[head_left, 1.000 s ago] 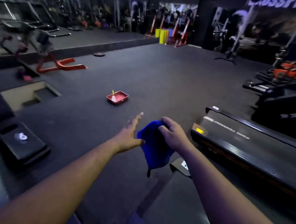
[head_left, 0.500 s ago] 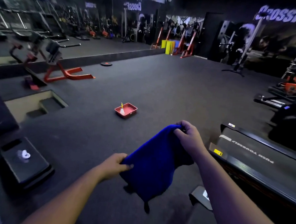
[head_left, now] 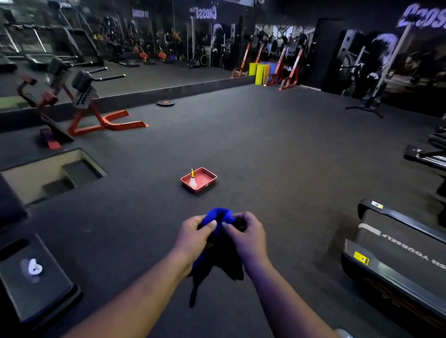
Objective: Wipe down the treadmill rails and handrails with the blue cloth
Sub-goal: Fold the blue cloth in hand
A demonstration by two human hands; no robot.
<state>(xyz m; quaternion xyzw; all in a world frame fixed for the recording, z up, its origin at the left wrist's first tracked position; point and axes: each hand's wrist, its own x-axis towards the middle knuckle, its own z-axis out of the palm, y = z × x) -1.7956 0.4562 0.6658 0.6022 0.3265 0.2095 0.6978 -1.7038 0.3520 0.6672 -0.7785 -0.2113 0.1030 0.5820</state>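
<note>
The blue cloth (head_left: 220, 216) is bunched up between both hands in front of me, with its lower part hanging down in shadow. My left hand (head_left: 196, 233) grips its left side. My right hand (head_left: 247, 234) pinches its right side, the two hands close together. The treadmill (head_left: 403, 258) lies low at the right, its black side rail (head_left: 381, 281) facing me and its belt printed with white letters. Its handrails are out of view.
A red tray (head_left: 199, 179) with a small bottle sits on the dark rubber floor just beyond my hands. A black step platform (head_left: 34, 275) lies at lower left, a floor recess (head_left: 51, 171) at left, a red bench frame (head_left: 90, 110) behind it.
The cloth was held spread wide between my hands half a second ago; now the hands have come together and the cloth is gathered into a bunch. The view has lifted slightly.
</note>
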